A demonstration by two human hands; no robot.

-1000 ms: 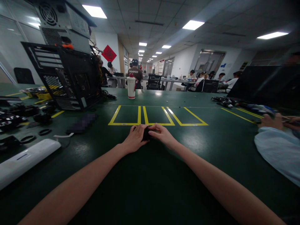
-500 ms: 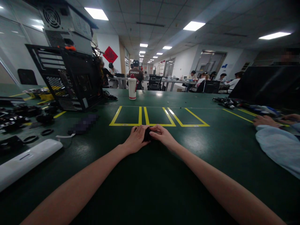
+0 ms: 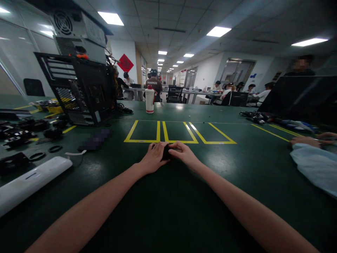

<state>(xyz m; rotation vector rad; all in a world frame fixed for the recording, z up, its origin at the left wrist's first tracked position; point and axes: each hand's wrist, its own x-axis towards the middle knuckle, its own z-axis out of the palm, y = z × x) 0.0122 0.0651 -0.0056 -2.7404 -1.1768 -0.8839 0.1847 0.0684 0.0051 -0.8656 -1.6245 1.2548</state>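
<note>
A small black object [image 3: 166,152] is held between my two hands on the dark green table [image 3: 168,207]. Its kind is not clear, since fingers hide much of it. My left hand [image 3: 154,158] wraps over its left side, knuckles up. From the right, my right hand [image 3: 184,153] pinches its edge with thumb and fingertips. Just beyond my hands, yellow tape [image 3: 173,142] marks out several boxes on the tabletop.
To the left stand an open black computer case [image 3: 86,89], scattered black parts [image 3: 22,131] and a white elongated device [image 3: 35,179]. A white cup [image 3: 150,101] stands farther back. On the right, a co-worker's blue sleeve [image 3: 313,167] rests near cables [image 3: 256,116].
The view has shifted slightly, so the scene sits a little lower and to the right. My hands keep the same grip on the black object. The co-worker's hands at right have moved a little.
</note>
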